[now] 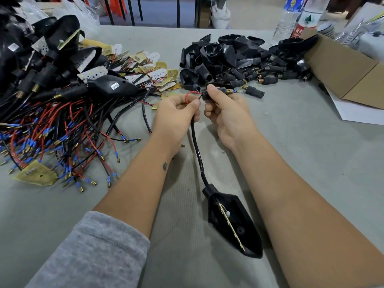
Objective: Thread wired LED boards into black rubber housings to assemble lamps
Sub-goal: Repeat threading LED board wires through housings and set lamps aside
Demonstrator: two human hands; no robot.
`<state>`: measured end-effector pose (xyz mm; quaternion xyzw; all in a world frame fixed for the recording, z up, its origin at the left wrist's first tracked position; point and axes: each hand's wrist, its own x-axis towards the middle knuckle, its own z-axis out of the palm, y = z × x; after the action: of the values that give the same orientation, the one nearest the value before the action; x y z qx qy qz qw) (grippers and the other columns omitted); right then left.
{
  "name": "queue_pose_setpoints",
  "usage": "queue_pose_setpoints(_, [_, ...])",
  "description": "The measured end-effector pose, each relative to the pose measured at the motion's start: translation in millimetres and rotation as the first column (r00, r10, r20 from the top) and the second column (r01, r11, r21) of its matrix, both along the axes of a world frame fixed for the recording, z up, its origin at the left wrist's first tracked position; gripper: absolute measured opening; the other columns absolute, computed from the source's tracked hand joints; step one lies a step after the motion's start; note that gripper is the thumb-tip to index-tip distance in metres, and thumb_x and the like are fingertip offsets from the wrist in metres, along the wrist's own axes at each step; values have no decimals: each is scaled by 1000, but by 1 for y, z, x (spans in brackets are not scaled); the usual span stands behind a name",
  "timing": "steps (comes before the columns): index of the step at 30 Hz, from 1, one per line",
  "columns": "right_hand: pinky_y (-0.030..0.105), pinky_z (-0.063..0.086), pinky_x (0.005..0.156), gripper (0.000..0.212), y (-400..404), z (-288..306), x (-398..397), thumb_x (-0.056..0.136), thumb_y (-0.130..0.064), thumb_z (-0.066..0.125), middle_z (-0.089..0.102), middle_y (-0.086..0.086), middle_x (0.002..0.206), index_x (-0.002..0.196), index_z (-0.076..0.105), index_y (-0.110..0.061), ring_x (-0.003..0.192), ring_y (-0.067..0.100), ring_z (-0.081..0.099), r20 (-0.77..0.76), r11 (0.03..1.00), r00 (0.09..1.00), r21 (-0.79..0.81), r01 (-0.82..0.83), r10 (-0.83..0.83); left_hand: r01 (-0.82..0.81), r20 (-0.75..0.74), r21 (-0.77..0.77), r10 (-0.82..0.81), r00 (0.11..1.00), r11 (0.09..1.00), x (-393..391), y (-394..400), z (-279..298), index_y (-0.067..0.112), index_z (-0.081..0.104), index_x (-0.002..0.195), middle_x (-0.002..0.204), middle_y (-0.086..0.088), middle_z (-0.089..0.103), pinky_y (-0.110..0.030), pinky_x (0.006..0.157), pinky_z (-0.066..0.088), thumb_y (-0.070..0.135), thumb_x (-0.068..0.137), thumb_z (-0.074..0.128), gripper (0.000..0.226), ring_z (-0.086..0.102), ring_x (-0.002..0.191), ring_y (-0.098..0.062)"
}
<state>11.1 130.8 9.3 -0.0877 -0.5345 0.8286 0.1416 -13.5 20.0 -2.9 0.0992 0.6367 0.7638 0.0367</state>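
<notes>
A black rubber housing [234, 221] lies between my forearms with a yellow LED board [230, 226] seated in it. Its black cable [196, 150] runs up to my hands. My left hand [176, 113] pinches the cable's end, where a red wire [190, 94] loops out. My right hand [226, 109] grips a small black rubber stem [207, 94] with a brass threaded tip [228, 91]; the wires enter this stem.
Finished lamps and wired LED boards [145, 71] with red and black leads [52, 132] are heaped at the left. A pile of empty black housings and stems [234, 59] lies at the back. A cardboard box [342, 67] and water bottles [291, 19] stand at right.
</notes>
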Motion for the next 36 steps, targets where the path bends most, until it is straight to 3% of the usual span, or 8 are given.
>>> queue_pose_setpoints(4, [21,40,49,25,1,-1,-1,94,-15,63,53,3,60,71,57,-10,47,9,45,5,1000,1000,-27,14,-14,-7,19,10,7,1000,1000,-4,-3,0,11,65,84,63,2,57,-17,57,45,4,94,59,13,50,56,-7])
queue_pose_setpoints(8, [20,42,51,21,0,-1,-2,99,-23,56,60,16,81,91,55,-3,48,9,48,19,998,1000,-54,13,-12,98,-12,-23,-98,995,995,-1,-2,0,9,66,75,61,-1,58,-14,54,46,4,95,58,23,52,52,-5])
queue_pose_setpoints(17, [27,40,55,25,-4,-4,-4,96,-16,59,47,4,56,74,51,-9,47,12,41,32,996,998,73,60,-62,96,-155,-154,-120,981,983,2,0,-1,7,64,77,64,-2,61,-14,53,41,-1,95,54,22,46,52,-4])
queue_pose_setpoints(22, [25,41,53,19,-3,-5,-6,95,-16,62,54,1,61,79,52,-9,47,10,44,31,992,998,113,55,-59,-29,-224,-342,-52,973,939,-1,-1,-1,25,61,66,53,13,57,-24,56,42,7,93,57,32,46,51,-5])
queue_pose_setpoints(26, [24,39,52,18,0,-5,-6,97,-15,58,58,-2,59,80,53,-11,48,9,46,41,995,999,96,18,-22,-47,-127,-235,17,992,971,-3,-5,1,19,63,80,53,13,52,-21,50,39,13,93,61,15,43,48,-4])
queue_pose_setpoints(28, [24,39,54,17,1,-5,-5,97,-15,57,57,3,66,80,54,-12,49,9,46,45,996,999,85,8,-12,-58,-129,-163,37,991,985,-2,-8,3,18,66,92,62,11,59,-18,50,42,14,93,63,4,50,51,-1])
queue_pose_setpoints(30, [24,39,54,16,1,-4,-4,97,-14,57,55,6,72,82,54,-12,51,10,46,46,998,999,68,4,-7,-58,-165,-134,35,986,989,-1,-11,4,18,67,99,73,6,64,-17,52,45,13,93,65,8,54,56,0])
queue_pose_setpoints(36, [21,44,53,20,-2,-1,0,98,-9,55,54,4,66,79,53,-10,50,10,49,-8,1000,1000,-14,-16,16,-63,-244,-191,15,970,980,1,-13,5,18,62,85,70,0,61,-20,49,49,7,91,64,13,58,53,-5])
